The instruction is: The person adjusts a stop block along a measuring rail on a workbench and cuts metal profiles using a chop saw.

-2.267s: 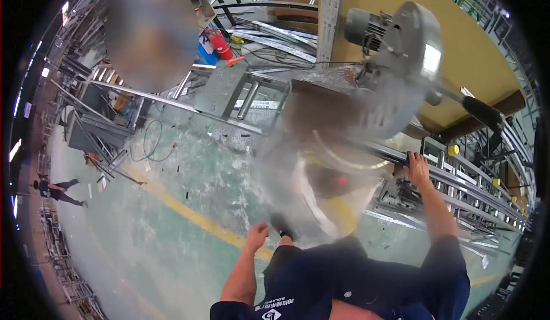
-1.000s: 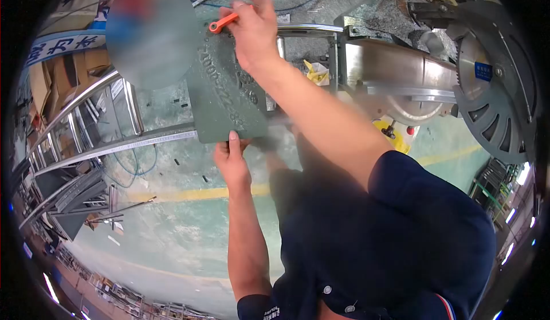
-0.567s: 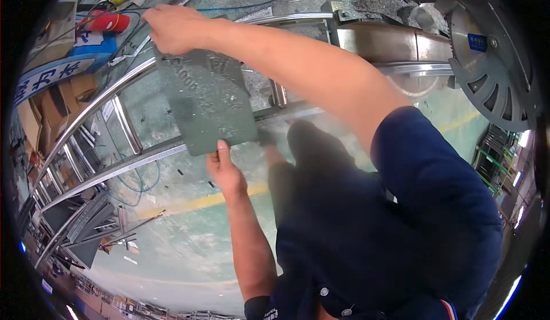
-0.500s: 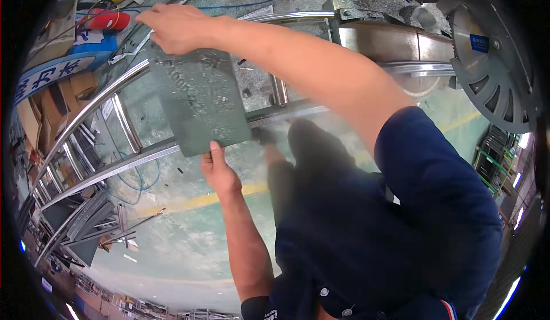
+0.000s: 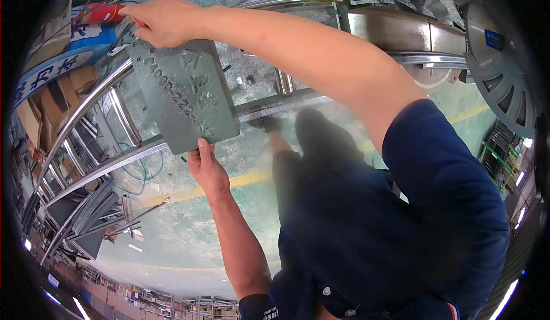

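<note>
A grey-green metal plate point(image 5: 183, 99) with raised characters lies across the rails of a roller frame point(image 5: 123, 161). My left hand point(image 5: 207, 168) grips its near edge, thumb on top and fingers underneath. At the plate's far left corner, my right hand point(image 5: 163, 22) is closed around the red-orange lever point(image 5: 137, 23), of which only a small part shows. A ruler strip point(image 5: 275, 109) runs along the near rail, passing under the plate.
A circular saw blade with a guard point(image 5: 495, 73) stands at the right, beside a metal saw base point(image 5: 395, 33). A red cylinder point(image 5: 103, 13), a blue container point(image 5: 86, 50) and cardboard point(image 5: 57, 99) are at the left. Metal offcuts point(image 5: 94, 217) lie lower left.
The plate has slid left along the frame with my left hand at its near edge. My right hand has moved left from the plate's middle to its far left corner, at the lever.
</note>
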